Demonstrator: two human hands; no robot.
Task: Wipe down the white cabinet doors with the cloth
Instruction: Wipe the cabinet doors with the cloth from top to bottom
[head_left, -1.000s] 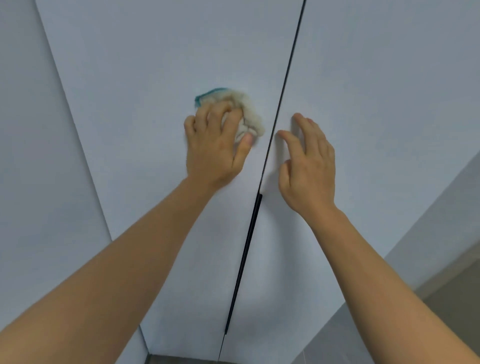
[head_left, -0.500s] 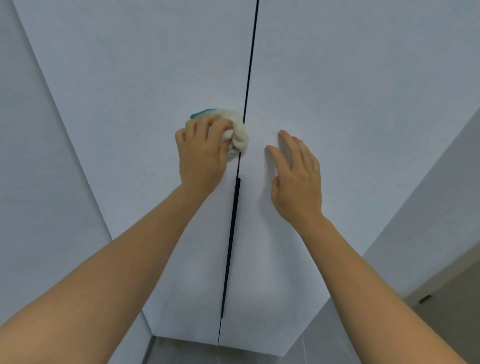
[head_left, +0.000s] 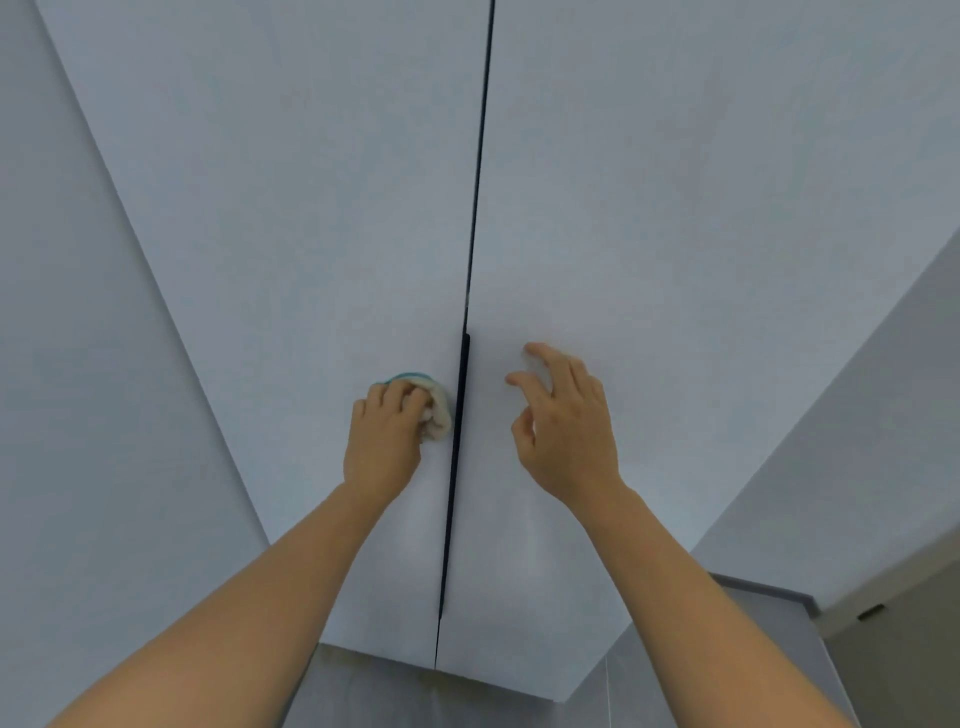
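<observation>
Two white cabinet doors fill the view, the left door and the right door, split by a thin dark gap. My left hand is closed on a crumpled cream cloth with a teal edge and presses it on the left door, right beside the gap. My right hand is on the right door with fingers spread and slightly curled, holding nothing.
A white side panel runs along the left. The doors' lower edge ends above a grey surface. A white wall and a beige strip lie to the right.
My left hand has slid the cloth down the left door along the gap. My right hand came down too, and its fingers have curled off the flat of the door.
</observation>
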